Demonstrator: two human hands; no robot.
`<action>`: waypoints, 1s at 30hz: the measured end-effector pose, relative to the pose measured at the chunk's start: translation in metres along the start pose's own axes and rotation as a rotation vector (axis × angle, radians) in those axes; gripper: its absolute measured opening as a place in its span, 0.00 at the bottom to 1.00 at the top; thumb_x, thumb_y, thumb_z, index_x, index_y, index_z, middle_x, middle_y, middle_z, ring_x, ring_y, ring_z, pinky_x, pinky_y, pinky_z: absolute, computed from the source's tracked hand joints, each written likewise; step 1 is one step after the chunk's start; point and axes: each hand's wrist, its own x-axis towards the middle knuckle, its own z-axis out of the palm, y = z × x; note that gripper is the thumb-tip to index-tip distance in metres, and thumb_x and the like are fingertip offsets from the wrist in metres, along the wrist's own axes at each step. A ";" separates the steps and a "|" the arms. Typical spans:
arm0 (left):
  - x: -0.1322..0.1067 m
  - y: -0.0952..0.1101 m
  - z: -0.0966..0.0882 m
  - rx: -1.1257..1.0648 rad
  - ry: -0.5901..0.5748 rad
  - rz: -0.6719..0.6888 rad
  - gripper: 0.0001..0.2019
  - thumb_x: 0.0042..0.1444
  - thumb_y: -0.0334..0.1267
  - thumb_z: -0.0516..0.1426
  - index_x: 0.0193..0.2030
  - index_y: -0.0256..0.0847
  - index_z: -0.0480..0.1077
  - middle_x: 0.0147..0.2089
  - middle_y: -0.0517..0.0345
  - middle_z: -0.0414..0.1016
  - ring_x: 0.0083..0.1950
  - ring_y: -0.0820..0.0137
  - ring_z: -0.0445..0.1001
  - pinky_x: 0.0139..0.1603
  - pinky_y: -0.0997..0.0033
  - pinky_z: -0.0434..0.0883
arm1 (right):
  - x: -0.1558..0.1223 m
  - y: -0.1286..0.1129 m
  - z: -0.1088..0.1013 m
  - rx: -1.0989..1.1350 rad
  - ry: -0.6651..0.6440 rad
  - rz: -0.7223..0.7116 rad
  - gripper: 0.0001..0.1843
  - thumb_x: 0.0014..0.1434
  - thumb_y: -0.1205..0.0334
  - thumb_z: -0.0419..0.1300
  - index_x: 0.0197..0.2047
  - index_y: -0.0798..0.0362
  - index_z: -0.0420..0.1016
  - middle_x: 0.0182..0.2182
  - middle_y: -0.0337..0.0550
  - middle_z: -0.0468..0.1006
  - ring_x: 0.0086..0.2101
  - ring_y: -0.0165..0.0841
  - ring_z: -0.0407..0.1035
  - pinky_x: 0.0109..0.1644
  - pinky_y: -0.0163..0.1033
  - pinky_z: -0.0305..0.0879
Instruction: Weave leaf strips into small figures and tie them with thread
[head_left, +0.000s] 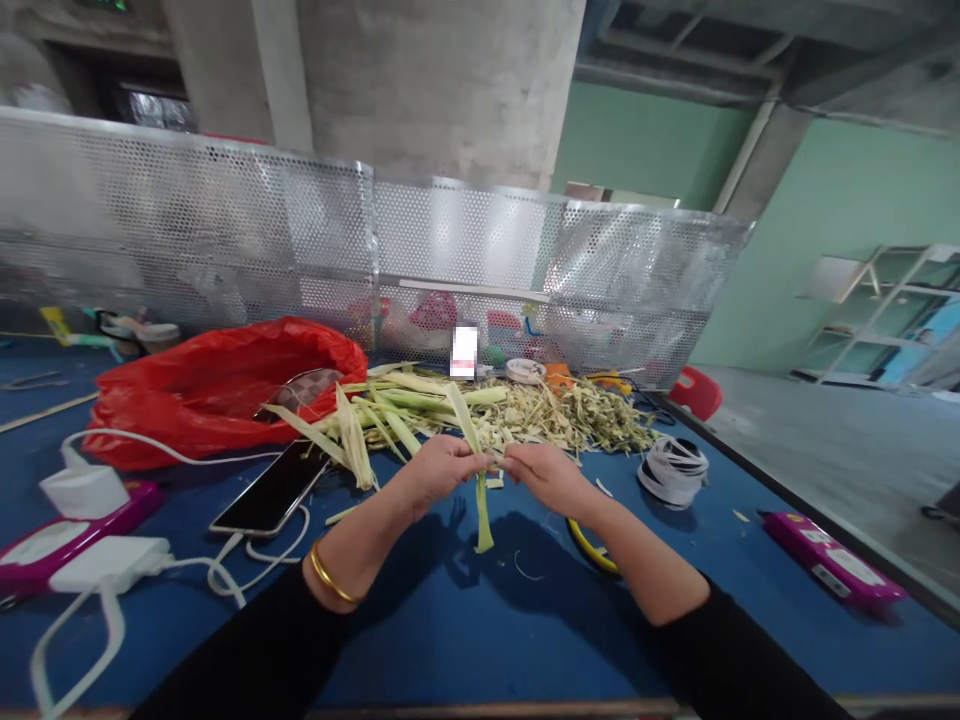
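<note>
My left hand (pixel 436 468) and my right hand (pixel 546 474) meet above the blue table (pixel 465 620), both pinched on one pale green leaf strip (pixel 480 490) that bends between them and hangs down toward the table. A gold bangle circles my left wrist. Just beyond my hands lies a pile of long green and cream leaf strips (pixel 397 405). To its right spreads a heap of short shredded leaf scraps (pixel 570 410).
A red plastic bag (pixel 217 385) sits at the left. A phone (pixel 271 490), white chargers and cables (pixel 105 560) and a pink device (pixel 832 560) lie around. A roll of striped tape (pixel 673 468) rests at the right. A perforated metal screen (pixel 375 270) stands behind.
</note>
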 end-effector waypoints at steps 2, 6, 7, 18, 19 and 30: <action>-0.001 0.000 0.003 0.007 -0.004 -0.015 0.20 0.43 0.51 0.62 0.15 0.37 0.66 0.14 0.68 0.52 0.18 0.80 0.47 0.21 0.73 0.43 | -0.003 0.003 -0.002 0.086 -0.037 0.026 0.21 0.66 0.54 0.46 0.24 0.53 0.66 0.20 0.34 0.66 0.24 0.27 0.61 0.30 0.31 0.52; 0.000 -0.002 0.004 -0.058 -0.036 -0.052 0.19 0.43 0.53 0.61 0.22 0.35 0.72 0.15 0.70 0.50 0.17 0.80 0.44 0.20 0.73 0.41 | -0.005 0.003 -0.006 0.145 -0.021 0.057 0.23 0.65 0.53 0.47 0.21 0.54 0.65 0.18 0.33 0.64 0.22 0.26 0.59 0.29 0.31 0.51; 0.000 -0.003 0.003 -0.069 -0.063 -0.061 0.20 0.42 0.54 0.62 0.25 0.34 0.74 0.15 0.70 0.49 0.17 0.80 0.43 0.20 0.73 0.40 | -0.005 0.003 -0.006 0.144 -0.017 0.060 0.23 0.65 0.53 0.47 0.21 0.54 0.65 0.18 0.33 0.64 0.22 0.26 0.59 0.28 0.31 0.51; -0.006 -0.005 0.012 0.054 -0.137 -0.035 0.19 0.44 0.53 0.61 0.23 0.34 0.74 0.13 0.70 0.49 0.18 0.79 0.44 0.21 0.73 0.42 | 0.001 0.002 0.004 0.182 0.224 0.090 0.14 0.61 0.55 0.55 0.30 0.54 0.77 0.28 0.39 0.71 0.32 0.30 0.64 0.39 0.36 0.57; -0.007 -0.005 0.015 0.068 -0.169 -0.024 0.19 0.45 0.53 0.61 0.21 0.35 0.72 0.14 0.70 0.50 0.18 0.79 0.44 0.21 0.73 0.42 | 0.001 -0.001 0.005 0.295 0.195 0.144 0.14 0.59 0.55 0.56 0.28 0.54 0.76 0.24 0.37 0.69 0.29 0.29 0.62 0.36 0.35 0.57; -0.010 -0.008 0.024 0.054 -0.224 -0.040 0.20 0.44 0.49 0.61 0.14 0.39 0.60 0.13 0.69 0.51 0.18 0.80 0.46 0.21 0.73 0.44 | 0.000 -0.027 0.021 1.061 0.206 0.490 0.10 0.42 0.58 0.62 0.24 0.56 0.68 0.17 0.30 0.63 0.19 0.23 0.50 0.23 0.32 0.46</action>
